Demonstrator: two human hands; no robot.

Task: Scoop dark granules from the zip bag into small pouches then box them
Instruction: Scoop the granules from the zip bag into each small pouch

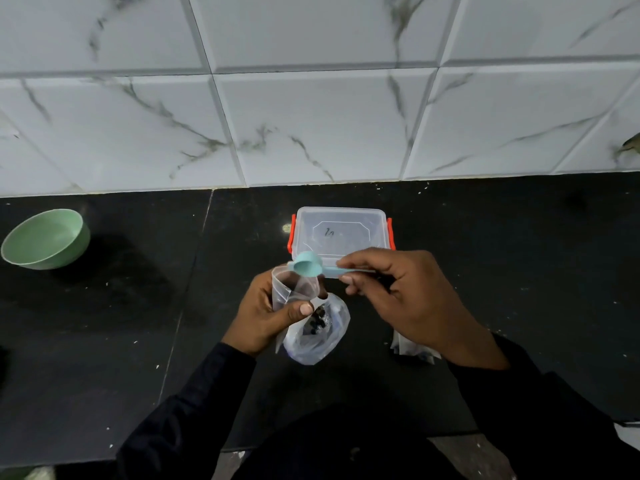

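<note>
My left hand [266,313] grips a small clear pouch [294,289] upright with its mouth held open. My right hand [405,299] pinches the handle of a teal scoop [308,266], whose bowl hovers just over the pouch mouth and looks empty. Right below the pouch lies the clear zip bag [318,336] with dark granules inside. A clear plastic box [341,233] with orange side clips and its lid on stands behind the hands on the black counter.
A green bowl [46,239] sits at the far left of the counter [519,271]. Some flat clear pouches [412,351] lie under my right wrist. A white marbled tile wall [311,98] rises behind the counter.
</note>
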